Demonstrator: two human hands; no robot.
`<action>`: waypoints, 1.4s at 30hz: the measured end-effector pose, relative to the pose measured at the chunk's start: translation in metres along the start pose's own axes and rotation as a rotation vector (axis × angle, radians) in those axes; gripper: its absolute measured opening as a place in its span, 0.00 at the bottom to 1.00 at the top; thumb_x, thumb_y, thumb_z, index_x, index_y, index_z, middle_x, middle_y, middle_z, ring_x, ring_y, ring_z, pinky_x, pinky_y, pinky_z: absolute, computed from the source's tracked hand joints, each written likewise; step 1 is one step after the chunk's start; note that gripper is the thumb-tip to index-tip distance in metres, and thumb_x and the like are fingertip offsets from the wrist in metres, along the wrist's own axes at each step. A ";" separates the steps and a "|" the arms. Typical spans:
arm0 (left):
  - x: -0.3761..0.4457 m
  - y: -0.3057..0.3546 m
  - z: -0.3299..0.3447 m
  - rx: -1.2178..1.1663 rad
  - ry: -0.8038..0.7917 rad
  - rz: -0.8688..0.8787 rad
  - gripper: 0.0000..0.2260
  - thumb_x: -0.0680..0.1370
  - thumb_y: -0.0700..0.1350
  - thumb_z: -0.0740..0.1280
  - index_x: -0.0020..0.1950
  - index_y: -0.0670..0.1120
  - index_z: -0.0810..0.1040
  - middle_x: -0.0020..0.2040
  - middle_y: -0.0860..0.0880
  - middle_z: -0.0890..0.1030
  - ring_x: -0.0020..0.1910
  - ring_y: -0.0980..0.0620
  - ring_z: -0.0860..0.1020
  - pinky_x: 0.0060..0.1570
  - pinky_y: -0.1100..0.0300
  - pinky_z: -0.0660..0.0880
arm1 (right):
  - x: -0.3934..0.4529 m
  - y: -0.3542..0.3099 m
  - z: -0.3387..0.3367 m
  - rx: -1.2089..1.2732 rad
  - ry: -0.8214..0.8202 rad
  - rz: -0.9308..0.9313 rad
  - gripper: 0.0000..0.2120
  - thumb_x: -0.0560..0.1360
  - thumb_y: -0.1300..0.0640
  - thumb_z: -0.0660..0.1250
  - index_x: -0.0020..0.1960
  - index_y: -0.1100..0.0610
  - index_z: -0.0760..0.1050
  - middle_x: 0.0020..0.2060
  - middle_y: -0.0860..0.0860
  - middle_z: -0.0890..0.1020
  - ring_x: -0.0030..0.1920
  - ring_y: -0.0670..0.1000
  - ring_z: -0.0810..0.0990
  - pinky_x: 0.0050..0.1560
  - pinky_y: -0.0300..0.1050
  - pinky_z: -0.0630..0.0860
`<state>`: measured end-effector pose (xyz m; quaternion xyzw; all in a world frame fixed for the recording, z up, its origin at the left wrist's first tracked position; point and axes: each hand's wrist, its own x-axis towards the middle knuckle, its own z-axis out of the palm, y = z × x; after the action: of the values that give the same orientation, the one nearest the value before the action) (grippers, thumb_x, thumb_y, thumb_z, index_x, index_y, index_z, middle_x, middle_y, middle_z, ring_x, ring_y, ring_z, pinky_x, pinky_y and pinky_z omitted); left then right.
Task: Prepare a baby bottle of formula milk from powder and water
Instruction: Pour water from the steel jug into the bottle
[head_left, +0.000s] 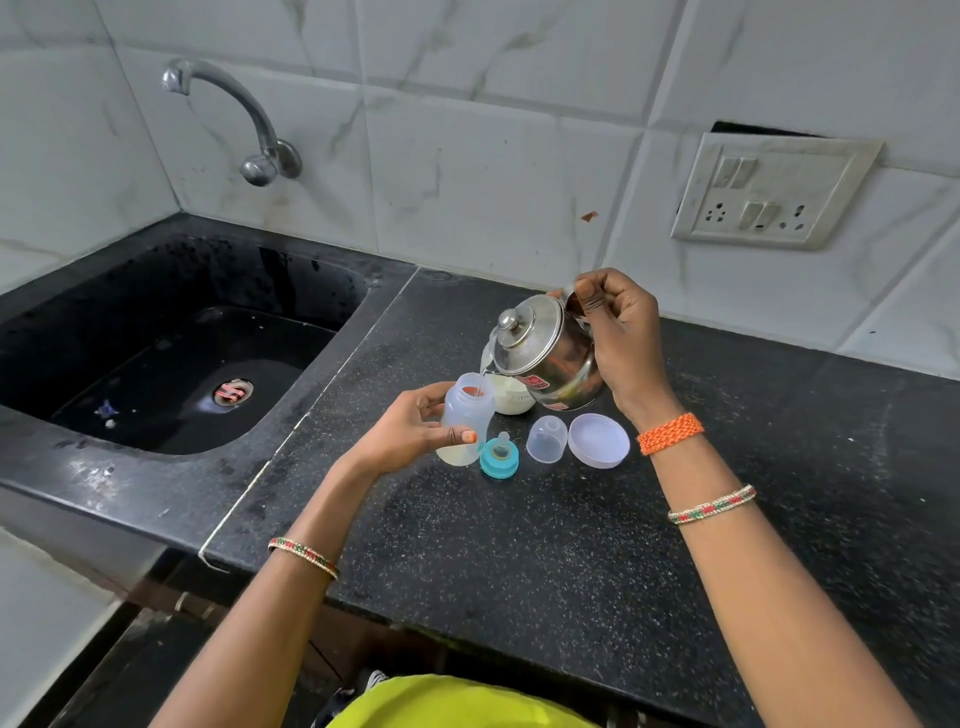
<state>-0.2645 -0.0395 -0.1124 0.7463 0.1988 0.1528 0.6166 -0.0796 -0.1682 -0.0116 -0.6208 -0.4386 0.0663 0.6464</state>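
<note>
Step in hand: pouring water from the steel kettle (545, 358) into the baby bottle (466, 415); judged mid-pour, thin stream (483, 382) visible from spout to mouth.
Right hand (618, 338): curled tight round the kettle's handle at the back, kettle tipped toward the left, lid knob facing the sink side.
Left hand (410, 431): wrapped round the bottle's middle, thumb in front, steadying it upright on the worktop.
Bottle place: near the worktop's left edge beside the sink (171, 343), well back from the front edge; pale liquid low inside.
Key relation: kettle spout just above and slightly right of the open bottle mouth; bottle's long axis vertical, kettle's leaning left and down; narrow mouth leaves little room for drift.
Next call: likely righting the kettle once the level suits.
Powder tub (511, 397): open, behind the bottle, partly hidden by the kettle.
Waiting parts: teal teat ring (498, 457), clear cap (546, 439), white lid (598, 440), in a row right of the bottle.
</note>
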 end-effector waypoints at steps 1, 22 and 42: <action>0.001 0.000 0.000 0.003 -0.009 -0.002 0.28 0.63 0.51 0.75 0.61 0.51 0.74 0.57 0.57 0.80 0.55 0.61 0.80 0.54 0.68 0.76 | 0.000 0.000 0.000 -0.005 0.003 0.001 0.07 0.79 0.57 0.64 0.43 0.49 0.76 0.43 0.57 0.83 0.48 0.56 0.82 0.52 0.49 0.79; 0.012 -0.026 -0.010 -0.080 -0.041 -0.059 0.26 0.72 0.33 0.71 0.67 0.45 0.70 0.59 0.54 0.79 0.56 0.63 0.79 0.56 0.68 0.75 | 0.011 0.001 0.007 -0.039 -0.021 0.011 0.06 0.79 0.55 0.63 0.44 0.51 0.77 0.43 0.55 0.84 0.49 0.56 0.83 0.54 0.50 0.79; 0.009 -0.034 -0.008 -0.171 -0.026 -0.069 0.27 0.70 0.34 0.72 0.66 0.46 0.70 0.58 0.55 0.80 0.57 0.59 0.80 0.55 0.66 0.76 | 0.010 0.001 0.012 -0.037 -0.041 -0.001 0.07 0.79 0.55 0.63 0.43 0.48 0.76 0.45 0.59 0.83 0.50 0.59 0.82 0.56 0.55 0.78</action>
<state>-0.2638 -0.0224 -0.1448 0.6854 0.2025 0.1382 0.6856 -0.0808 -0.1524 -0.0095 -0.6310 -0.4531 0.0704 0.6257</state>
